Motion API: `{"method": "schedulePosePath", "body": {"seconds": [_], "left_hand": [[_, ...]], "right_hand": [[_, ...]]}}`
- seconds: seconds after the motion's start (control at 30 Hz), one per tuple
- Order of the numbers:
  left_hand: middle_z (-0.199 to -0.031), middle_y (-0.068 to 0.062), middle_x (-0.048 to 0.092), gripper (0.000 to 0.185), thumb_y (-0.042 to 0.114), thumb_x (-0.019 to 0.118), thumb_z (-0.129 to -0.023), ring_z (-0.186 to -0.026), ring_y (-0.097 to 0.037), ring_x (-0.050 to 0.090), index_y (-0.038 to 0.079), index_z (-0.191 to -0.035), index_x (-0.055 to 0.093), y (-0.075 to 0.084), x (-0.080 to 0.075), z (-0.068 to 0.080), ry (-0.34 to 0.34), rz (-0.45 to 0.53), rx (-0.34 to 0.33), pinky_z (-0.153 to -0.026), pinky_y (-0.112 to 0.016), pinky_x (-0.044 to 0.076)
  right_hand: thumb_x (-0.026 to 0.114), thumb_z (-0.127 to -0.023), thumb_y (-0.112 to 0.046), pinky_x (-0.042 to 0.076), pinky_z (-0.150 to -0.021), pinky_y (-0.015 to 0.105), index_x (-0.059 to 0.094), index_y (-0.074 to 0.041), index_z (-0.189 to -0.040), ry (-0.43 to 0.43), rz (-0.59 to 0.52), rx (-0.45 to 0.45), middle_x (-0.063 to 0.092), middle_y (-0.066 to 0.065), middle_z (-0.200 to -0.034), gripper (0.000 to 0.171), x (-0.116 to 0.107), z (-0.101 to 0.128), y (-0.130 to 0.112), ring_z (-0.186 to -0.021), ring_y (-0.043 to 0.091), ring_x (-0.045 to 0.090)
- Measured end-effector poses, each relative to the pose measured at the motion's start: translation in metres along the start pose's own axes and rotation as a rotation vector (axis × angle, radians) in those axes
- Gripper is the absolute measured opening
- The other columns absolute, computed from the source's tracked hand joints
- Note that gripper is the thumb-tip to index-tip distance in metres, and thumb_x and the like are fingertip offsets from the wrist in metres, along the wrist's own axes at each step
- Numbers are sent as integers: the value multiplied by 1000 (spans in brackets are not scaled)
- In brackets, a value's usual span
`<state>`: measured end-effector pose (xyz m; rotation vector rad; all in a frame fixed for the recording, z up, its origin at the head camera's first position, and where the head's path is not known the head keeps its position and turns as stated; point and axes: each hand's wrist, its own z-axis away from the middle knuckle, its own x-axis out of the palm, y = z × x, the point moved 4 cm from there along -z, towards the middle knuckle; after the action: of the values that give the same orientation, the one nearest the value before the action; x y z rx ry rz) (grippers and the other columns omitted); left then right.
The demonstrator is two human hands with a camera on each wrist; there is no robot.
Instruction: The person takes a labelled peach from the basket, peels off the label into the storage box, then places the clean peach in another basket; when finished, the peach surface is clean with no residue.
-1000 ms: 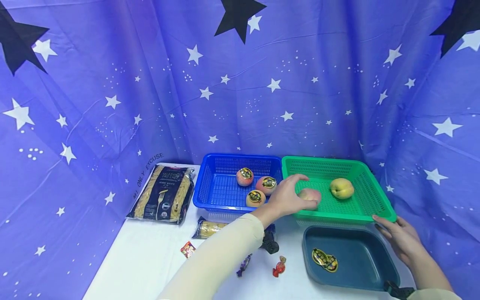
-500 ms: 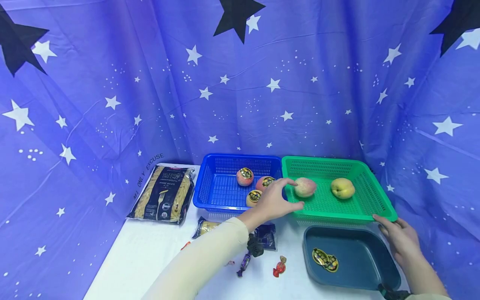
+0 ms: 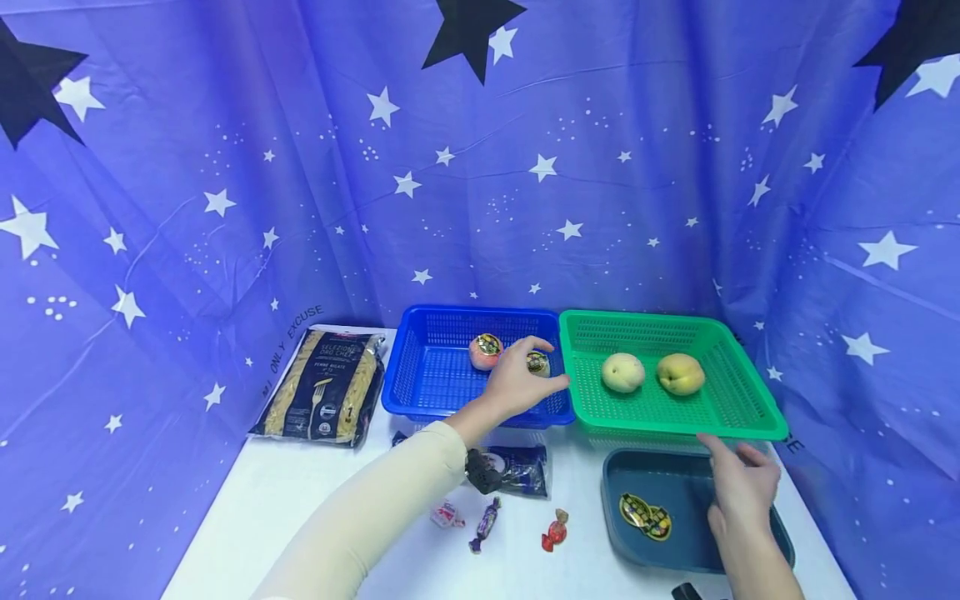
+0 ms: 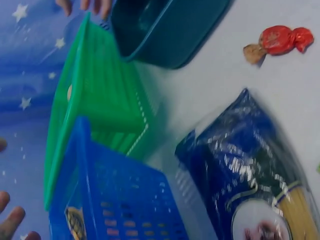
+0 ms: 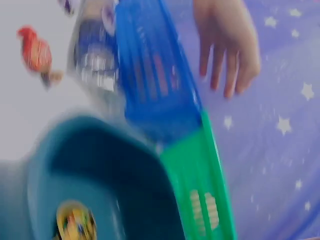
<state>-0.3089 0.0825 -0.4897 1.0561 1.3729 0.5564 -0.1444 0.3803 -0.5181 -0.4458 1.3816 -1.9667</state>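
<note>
Blue plastic mesh below the left hand (image 3: 517,382): fingers extended and spread, thumb well apart. Hanging over the right half of the blue basket (image 3: 442,383), fingertips above the rim by the right wrist view. Seen in the gap between thumb and fingers, inside the basket: labelled fruit (image 3: 537,363). Just left and farther, in the same basket: rosy fruit (image 3: 485,352) with a dark round label.

Near and right, above the teal tray (image 3: 686,533): right hand (image 3: 742,479), index stretched toward the near rim of the green basket (image 3: 727,410), thumb set apart, fingers loosely parted. Contact with the rim: cannot tell. In the left part of the tray, two overlapping round stickers (image 3: 647,517), black and gold.

Against the blue basket's right side, the green one. Inside, side by side: pale fruit (image 3: 623,372) on the left, yellow fruit (image 3: 681,374) on the right.

Near side of the blue basket, partly behind the left arm's cream sleeve (image 3: 367,508): dark-wrapped packet (image 3: 522,472). Nearer, left to right: pink-and-white sweet (image 3: 447,515), purple sweet (image 3: 486,525), red sweet (image 3: 556,531).

Far left on the white cloth (image 3: 277,517): large pasta bag (image 3: 322,387), lying flat. Behind everything, violet curtain (image 3: 510,250) with stars.
</note>
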Motion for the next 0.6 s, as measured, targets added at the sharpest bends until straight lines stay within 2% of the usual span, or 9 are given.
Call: {"method": "schedulePosePath", "body": {"seconds": [0.03, 0.07, 0.1, 0.23, 0.27, 0.33, 0.43, 0.5, 0.6], "left_hand": [[-143, 3, 71, 49, 41, 90, -90, -128, -28, 72, 34, -133, 69, -4, -4, -2, 12, 34, -20, -101, -44, 62], [-136, 3, 72, 47, 39, 90, -90, -121, -28, 74, 32, -132, 70, -7, -8, -4, 32, 56, -39, -97, -43, 62], [-131, 3, 72, 46, 36, 89, -91, -124, -30, 72, 31, -132, 71, -10, -12, -6, 46, 69, -54, -100, -43, 61], [-112, -3, 70, 44, 34, 85, -94, -110, -31, 64, 23, -133, 71, -26, -27, -16, 73, 32, -104, -90, -44, 58], [-121, -6, 71, 45, 35, 85, -95, -121, -30, 62, 20, -134, 70, -30, -30, -19, 79, 10, -111, -98, -44, 56], [-127, -13, 71, 48, 35, 85, -96, -116, -31, 62, 14, -136, 69, -39, -39, -26, 82, -7, -136, -94, -45, 57], [-139, -18, 69, 55, 34, 86, -93, -124, -32, 61, 9, -139, 67, -54, -52, -34, 101, 1, -207, -102, -45, 58], [-143, -19, 66, 60, 34, 85, -92, -129, -33, 59, 8, -143, 65, -64, -59, -40, 103, 1, -255, -106, -48, 57], [-148, -17, 63, 66, 36, 85, -92, -136, -35, 55, 9, -147, 62, -78, -67, -47, 88, -9, -317, -111, -51, 55]], "right_hand": [[76, -104, -40, 30, -138, 39, 20, -21, -160, -22, -8, 12, 28, -8, -153, 81, 6, 6, 1, -133, 9, 46], [76, -105, -39, 32, -137, 38, 19, -17, -162, -57, -21, 16, 27, -7, -151, 84, 12, 11, 3, -125, 5, 46], [76, -105, -37, 33, -137, 36, 17, -14, -163, -93, -36, 21, 26, -6, -150, 86, 17, 16, 6, -120, 4, 47], [75, -107, -34, 33, -138, 34, 11, -6, -169, -238, -62, 55, 21, 4, -163, 94, 41, 38, 12, -131, 9, 50], [75, -107, -34, 33, -138, 35, 12, -4, -170, -266, -61, 56, 23, 5, -163, 94, 46, 43, 14, -133, 10, 50], [75, -108, -33, 33, -137, 36, 20, -5, -168, -311, -61, 57, 33, 1, -155, 86, 58, 55, 16, -135, 10, 50], [74, -108, -30, 38, -134, 35, 32, -10, -158, -371, -58, 35, 42, -3, -144, 68, 76, 71, 18, -130, 5, 53], [74, -108, -28, 43, -129, 29, 38, -10, -153, -400, -57, 12, 45, -1, -143, 60, 86, 81, 19, -126, 2, 55], [76, -107, -27, 52, -114, 17, 41, -4, -154, -410, -44, -22, 50, 5, -147, 63, 100, 90, 24, -119, -1, 60]]}}
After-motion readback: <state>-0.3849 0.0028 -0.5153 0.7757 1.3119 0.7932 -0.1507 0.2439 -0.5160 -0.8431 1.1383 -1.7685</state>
